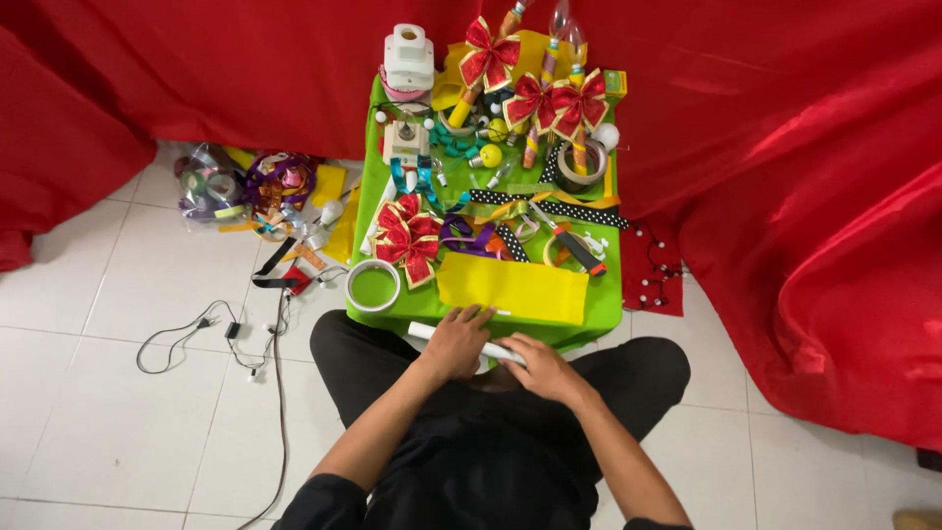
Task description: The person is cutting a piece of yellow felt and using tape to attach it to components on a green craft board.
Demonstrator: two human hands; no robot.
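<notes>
From the head camera, I see my left hand point(456, 342) and right hand point(540, 368) both curled around a white tube point(461, 341) lying at the near edge of the green table point(606, 312), just below a yellow sheet point(512, 288). I judge the tube light, stiff and smooth; gripping mid-length suits it.

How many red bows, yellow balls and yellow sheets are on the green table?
Red bows with gold edges: 4, one, two side by side, and one near the front
Yellow balls: 2
Yellow sheets lying flat at the front: 1
Total: 7
</notes>
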